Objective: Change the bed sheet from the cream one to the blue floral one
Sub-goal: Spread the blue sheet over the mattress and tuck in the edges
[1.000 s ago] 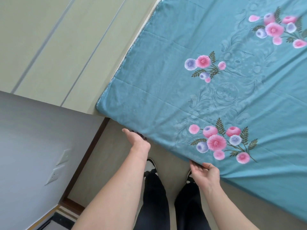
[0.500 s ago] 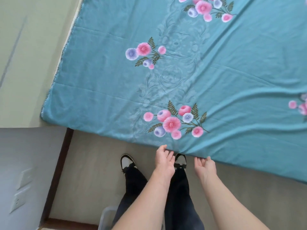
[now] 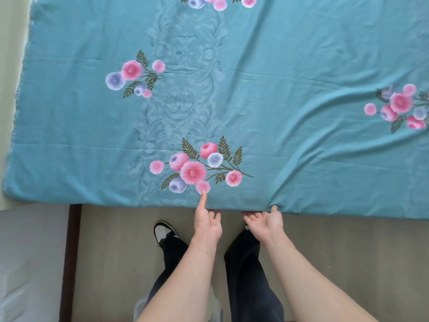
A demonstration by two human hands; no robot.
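The blue floral sheet (image 3: 267, 108) lies spread over the bed and fills the upper half of the view, with creases fanning out on its right side. My left hand (image 3: 207, 220) is at the near hem below a flower cluster, thumb stretched up on top of the cloth and fingers curled at the edge. My right hand (image 3: 267, 220) is just to its right, palm up. Its fingers reach under the hem and its thumb is on the edge where the creases meet. No cream sheet is in view.
Beige floor (image 3: 348, 263) runs along the near side of the bed, with my legs and a black-and-white shoe (image 3: 163, 232) on it. A grey wall (image 3: 30, 252) with dark wooden trim (image 3: 69, 252) stands at the left. A translucent bin (image 3: 142, 309) sits by my feet.
I have stepped right along the bed, away from the corner. Both hands slid along the near hem to below the flower cluster, and my left thumb now reaches up onto the sheet.
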